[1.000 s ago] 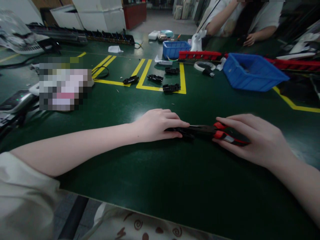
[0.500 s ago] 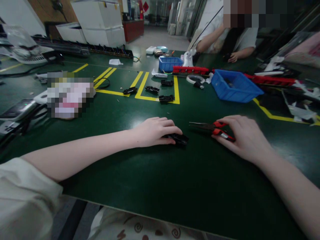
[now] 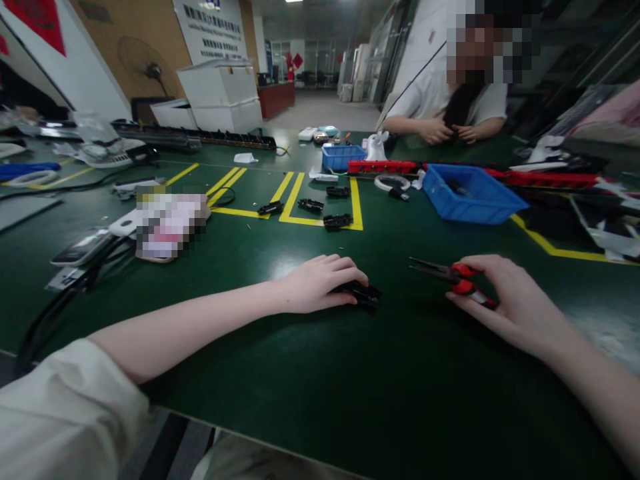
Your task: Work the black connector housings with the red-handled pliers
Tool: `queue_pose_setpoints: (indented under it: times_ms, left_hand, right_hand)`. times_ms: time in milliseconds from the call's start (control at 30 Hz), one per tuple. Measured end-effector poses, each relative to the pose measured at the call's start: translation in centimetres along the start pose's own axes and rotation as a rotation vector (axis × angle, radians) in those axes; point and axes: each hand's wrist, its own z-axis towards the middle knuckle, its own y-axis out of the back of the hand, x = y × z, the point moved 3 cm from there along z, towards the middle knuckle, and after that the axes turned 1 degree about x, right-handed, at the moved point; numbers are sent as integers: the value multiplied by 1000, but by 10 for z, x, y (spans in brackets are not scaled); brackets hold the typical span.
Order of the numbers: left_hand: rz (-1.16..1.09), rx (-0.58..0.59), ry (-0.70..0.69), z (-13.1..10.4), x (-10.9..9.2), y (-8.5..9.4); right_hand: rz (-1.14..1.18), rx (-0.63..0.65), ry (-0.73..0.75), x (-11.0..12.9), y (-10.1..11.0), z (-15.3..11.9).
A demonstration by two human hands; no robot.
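Near the middle of the green table point(image 3: 280, 360), my left hand point(image 3: 323, 285) is closed on a small black part point(image 3: 367, 295), whose right end sticks out past the fingers. To the right, my right hand point(image 3: 515, 300) grips red-handled pliers point(image 3: 463, 279) by the handles. Their thin dark jaws point left, slightly parted, with nothing seen between them and apart from the black part. Several similar black parts lie farther back, among them one point(image 3: 338, 220) at the yellow tape.
Behind are a large blue bin point(image 3: 473, 193), a small blue bin point(image 3: 343, 157), a white cable coil point(image 3: 391, 182) and a red strip point(image 3: 383, 167). A phone point(image 3: 173, 227) and cables lie left. A person point(image 3: 440, 107) sits across the table.
The view has tilted up, showing more of the room. My right hand has moved right with the pliers, widening the distance to the black part. My left hand still holds that part.
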Motion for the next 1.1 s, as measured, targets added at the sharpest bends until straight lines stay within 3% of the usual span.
queue_pose_setpoints:
  times_ms: [133, 700, 900, 967, 1100]
  left_hand:
    - [35, 6, -3, 1, 1, -1]
    - [44, -28, -23, -6, 1, 3]
    - [78, -21, 5, -3, 2, -1]
    - [80, -22, 10, -3, 2, -2]
    - [78, -20, 18, -2, 3, -1]
  right_hand:
    - [26, -87, -4, 6, 3, 3]
    - [-143, -105, 214, 11, -16, 11]
    - [-130, -48, 100, -11, -23, 13]
    - [-114, 18, 80, -13, -28, 21]
    - [-49, 31, 67, -6, -34, 39]
